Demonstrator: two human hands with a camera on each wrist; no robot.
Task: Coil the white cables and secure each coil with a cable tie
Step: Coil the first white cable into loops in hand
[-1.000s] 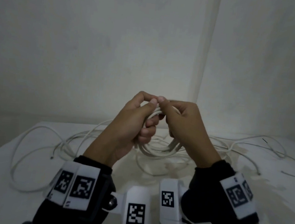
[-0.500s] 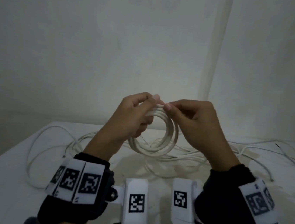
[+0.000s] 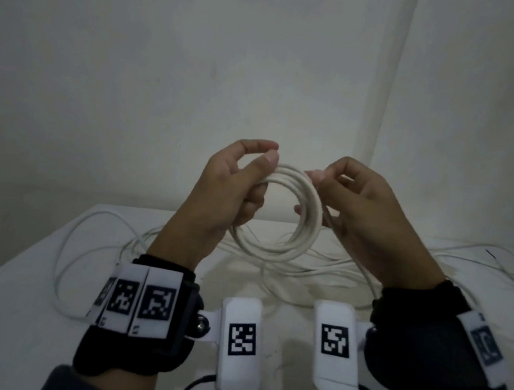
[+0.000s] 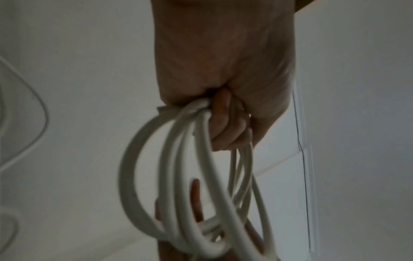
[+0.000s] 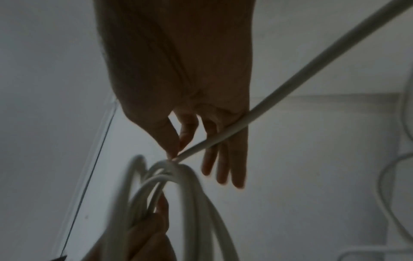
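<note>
A round coil of white cable (image 3: 288,249) with several loops hangs in the air above the table. My left hand (image 3: 251,175) grips its upper left side, fingers curled round the bundled loops (image 4: 196,113). My right hand (image 3: 315,177) pinches the free run of the same cable (image 5: 214,139) between thumb and forefinger at the coil's upper right; the other fingers hang straight. The free run (image 3: 360,264) trails down under my right wrist to the table. No cable tie shows on the coil.
Loose white cables (image 3: 90,240) sprawl over the white table (image 3: 5,310), looping at the left, behind the coil and at the far right (image 3: 497,264). A small dark strip (image 3: 491,253) lies at the far right. Grey walls meet in a corner behind.
My hands have drawn apart and risen slightly. The coil, bunched between them a second ago, now hangs open as a wide ring, with my right hand farther along the free run.
</note>
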